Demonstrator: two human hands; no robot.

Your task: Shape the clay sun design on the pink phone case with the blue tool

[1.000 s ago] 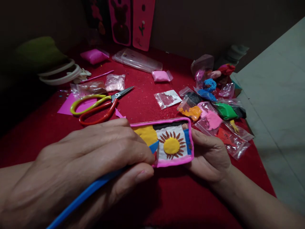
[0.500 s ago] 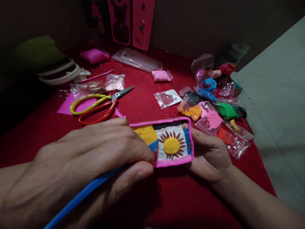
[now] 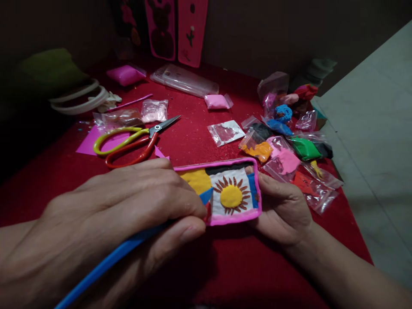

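Note:
A blue tool (image 3: 106, 271) is pinched in my left hand (image 3: 128, 214); its pointed tip touches or nearly touches the decorated panel (image 3: 238, 167) near the white patch's left edge. My right hand (image 3: 286, 206) grips the panel's right end, thumb on the front. The panel has a pink rim, with yellow, black, white, red and blue clay areas. On the white part lies a yellow sun (image 3: 231, 196) with brown rays. My left hand hides the panel's left part.
Yellow-and-red-handled scissors (image 3: 157, 128) lie beyond my left hand, by a pink sheet (image 3: 86, 143). Bags of coloured clay (image 3: 305, 148) crowd the right side. Clear cases (image 3: 185, 81) lie at the back; decorated pink panels (image 3: 192, 34) stand behind. White rings (image 3: 99, 101) are at left.
The view has shifted very slightly. My left hand and the blue tool have moved a little left; both grasps are the same.

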